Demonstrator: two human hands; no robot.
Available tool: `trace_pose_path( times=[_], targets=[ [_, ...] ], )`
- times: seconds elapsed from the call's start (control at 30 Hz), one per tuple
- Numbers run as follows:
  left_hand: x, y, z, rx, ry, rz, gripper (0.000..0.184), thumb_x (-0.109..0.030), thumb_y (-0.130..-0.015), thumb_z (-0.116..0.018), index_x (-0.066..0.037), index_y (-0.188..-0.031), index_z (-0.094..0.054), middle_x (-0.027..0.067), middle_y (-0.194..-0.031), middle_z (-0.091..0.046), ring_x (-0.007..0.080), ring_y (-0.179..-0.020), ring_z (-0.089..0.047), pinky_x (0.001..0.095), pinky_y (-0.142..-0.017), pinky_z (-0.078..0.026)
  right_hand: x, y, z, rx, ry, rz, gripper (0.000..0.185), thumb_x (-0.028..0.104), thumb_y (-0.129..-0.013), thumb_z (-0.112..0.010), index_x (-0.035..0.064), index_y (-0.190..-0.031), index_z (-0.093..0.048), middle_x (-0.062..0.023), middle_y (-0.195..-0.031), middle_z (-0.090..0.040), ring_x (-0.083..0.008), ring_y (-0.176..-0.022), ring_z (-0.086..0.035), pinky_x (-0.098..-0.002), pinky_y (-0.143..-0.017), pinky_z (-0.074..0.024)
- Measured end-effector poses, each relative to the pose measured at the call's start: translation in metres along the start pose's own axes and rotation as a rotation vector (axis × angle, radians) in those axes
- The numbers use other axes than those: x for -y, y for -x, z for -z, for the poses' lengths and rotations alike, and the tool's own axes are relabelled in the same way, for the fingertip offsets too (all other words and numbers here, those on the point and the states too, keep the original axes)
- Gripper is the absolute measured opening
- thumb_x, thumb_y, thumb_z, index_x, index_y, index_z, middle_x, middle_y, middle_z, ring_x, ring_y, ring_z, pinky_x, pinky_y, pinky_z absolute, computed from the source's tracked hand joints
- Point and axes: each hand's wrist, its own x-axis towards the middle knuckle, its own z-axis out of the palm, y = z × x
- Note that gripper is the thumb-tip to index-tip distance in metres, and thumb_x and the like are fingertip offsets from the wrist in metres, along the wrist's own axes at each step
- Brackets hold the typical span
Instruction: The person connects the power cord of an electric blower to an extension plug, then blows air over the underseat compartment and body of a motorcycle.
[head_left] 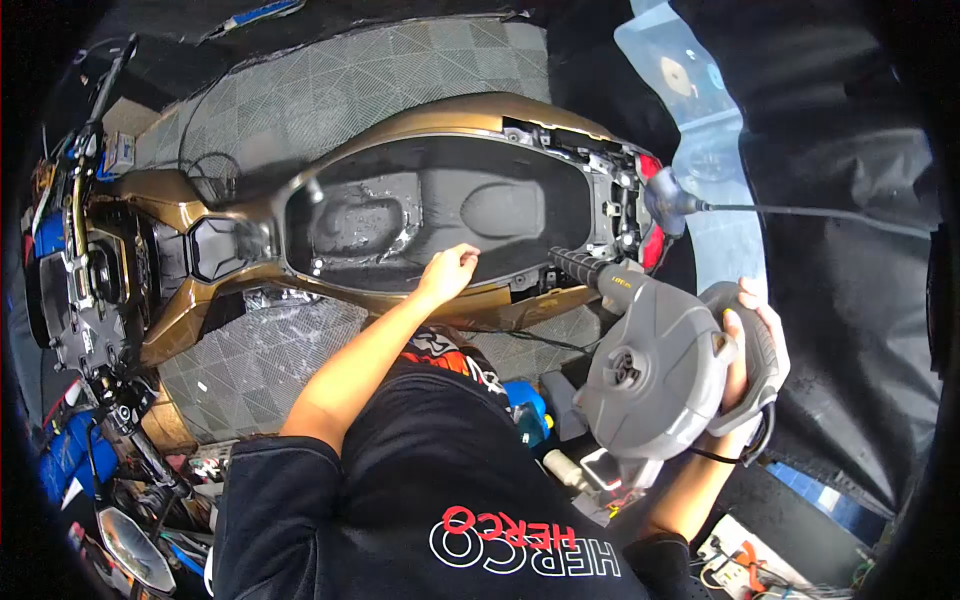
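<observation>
"Grey patterned matting [410, 70] runs under everything, with black sheeting [850, 190] off to the right. What's standing on it?"

"One bronze scooter [430, 118], lying across the view, with its handlebars [85, 330] at the left and a red tail light [650, 168] at the other end. Its long black storage compartment [445, 215] is open, and a patch inside looks shiny, maybe wet."

"And the hands?"

"Right hand [755, 325] is wrapped firmly round the handle of a grey blower [655, 375]. That sits beside the scooter's rear half, its black nozzle [590, 272] reaching the compartment's near edge."

"The other one?"

"Left hand [448, 273] is over that same near edge, fingers loosely curled in. I can't tell whether it has anything small in it, or whether it touches the rim."

"Anything close by?"

"Blue bottle [527, 405] near the person's shirt [400, 480], and a mirror [135, 550] at lower left."
</observation>
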Motion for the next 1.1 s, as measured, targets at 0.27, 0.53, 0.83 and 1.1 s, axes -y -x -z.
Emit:
trace_pose_path(
  times=[0.27,0.53,0.83,1.1],
  targets=[
    [0.044,0.006,0.037,-0.067,0.05,0.027,0.022,-0.017,-0.091,-0.06,-0.004,-0.107,-0.068,0.0167,-0.095,-0.074,0.0308,-0.091,-0.072,0.0406,-0.082,-0.056,0.025,-0.028,-0.024,0.06,0.182,0.115,0.021,0.001,-0.088,-0.068,-0.0008,-0.109,-0.068,-0.0231,-0.122,-0.067,-0.0273,-0.108,-0.068,-0.0373,-0.096,-0.0526],
    [0.111,0.02,0.092,-0.134,0.07,0.157,0.02,-0.009,-0.097,-0.055,-0.001,-0.111,-0.066,0.0119,-0.092,-0.075,0.0161,-0.08,-0.069,0.0306,-0.076,-0.055,0.037,-0.044,-0.044,0.024,0.23,0.199,0.021,0.004,-0.089,-0.07,0.0004,-0.11,-0.068,-0.0232,-0.122,-0.068,-0.028,-0.107,-0.069,-0.0374,-0.093,-0.0545],
    [0.156,0.028,0.119,-0.23,0.141,0.225,0.019,-0.016,-0.095,-0.06,-0.002,-0.104,-0.069,0.0117,-0.086,-0.075,0.0218,-0.081,-0.073,0.034,-0.077,-0.055,0.026,-0.054,-0.062,-0.045,0.202,0.277,0.022,0.003,-0.09,-0.07,-0.001,-0.111,-0.067,-0.0236,-0.124,-0.067,-0.0298,-0.112,-0.067,-0.0386,-0.097,-0.0523],
    [0.145,0.026,0.125,-0.22,0.268,0.26,0.018,-0.014,-0.096,-0.058,-0.001,-0.103,-0.069,0.0087,-0.084,-0.074,0.0139,-0.072,-0.068,0.0291,-0.069,-0.055,-0.002,-0.055,-0.105,-0.067,-0.021,0.276,0.034,0.003,-0.094,-0.066,-0.0065,-0.125,-0.058,-0.0222,-0.119,-0.066,-0.0299,-0.109,-0.065,-0.0367,-0.099,-0.0537]
  ],
)
